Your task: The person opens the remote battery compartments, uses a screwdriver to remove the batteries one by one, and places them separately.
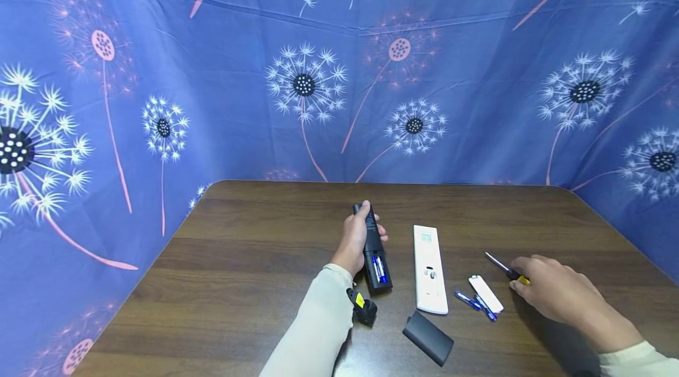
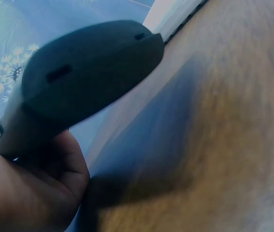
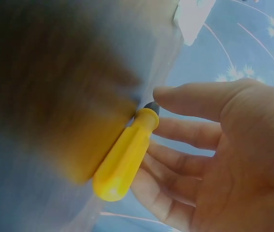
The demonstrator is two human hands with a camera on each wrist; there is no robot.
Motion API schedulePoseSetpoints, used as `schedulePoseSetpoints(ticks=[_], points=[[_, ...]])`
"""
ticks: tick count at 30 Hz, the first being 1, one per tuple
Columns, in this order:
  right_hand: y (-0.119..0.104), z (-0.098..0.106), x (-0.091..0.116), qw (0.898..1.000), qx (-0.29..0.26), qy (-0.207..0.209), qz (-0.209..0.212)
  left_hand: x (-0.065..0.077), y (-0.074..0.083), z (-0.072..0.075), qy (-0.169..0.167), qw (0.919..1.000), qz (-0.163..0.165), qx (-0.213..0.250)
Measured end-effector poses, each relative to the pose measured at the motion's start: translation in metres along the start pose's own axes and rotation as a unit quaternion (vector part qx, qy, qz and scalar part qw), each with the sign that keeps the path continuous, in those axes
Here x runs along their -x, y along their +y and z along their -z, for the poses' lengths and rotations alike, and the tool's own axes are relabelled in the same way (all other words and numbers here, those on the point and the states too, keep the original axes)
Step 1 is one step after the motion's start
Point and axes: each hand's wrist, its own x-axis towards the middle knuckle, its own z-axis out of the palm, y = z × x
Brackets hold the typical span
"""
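My left hand (image 1: 352,241) grips a black remote control (image 1: 374,235), thumb along its back. Two blue batteries (image 1: 379,269) sit in its uncovered compartment at the near end. In the left wrist view the remote's end (image 2: 93,72) fills the upper part, with curled fingers beneath. Over at the right, my right hand (image 1: 557,288) is at a screwdriver (image 1: 498,262) with a yellow handle (image 3: 124,164) and metal shaft. Its fingers are spread and nearly straight around the handle, the thumb tip by the black collar. The handle appears to lie on the table.
A white remote (image 1: 431,271) lies face down in the middle of the wooden table (image 1: 239,283). Right of it are a white battery cover (image 1: 485,293) and loose blue batteries (image 1: 467,300). A black battery cover (image 1: 428,337) lies nearer. Patterned blue cloth (image 1: 339,70) hangs behind.
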Motion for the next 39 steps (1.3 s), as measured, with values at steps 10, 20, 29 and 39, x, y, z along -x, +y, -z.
schedulePoseSetpoints(ticks=[10,20,29,39], points=[[0.0017,0.0002,-0.0001,1.000,0.002,-0.012,-0.001,0.0012,0.0005,-0.0011,-0.002,1.0000,-0.002,-0.002],[0.0027,-0.0002,0.0004,1.000,0.006,-0.003,0.001,0.0040,0.0025,-0.0007,-0.006,0.9999,0.002,-0.015],[0.0020,-0.0005,0.0003,1.000,0.009,-0.004,0.003,0.0036,0.0014,-0.0005,-0.009,0.9999,0.000,-0.010],[-0.0005,-0.0012,0.0006,1.000,0.014,0.008,0.000,0.0024,0.0012,0.0002,-0.010,0.9999,0.001,-0.014]])
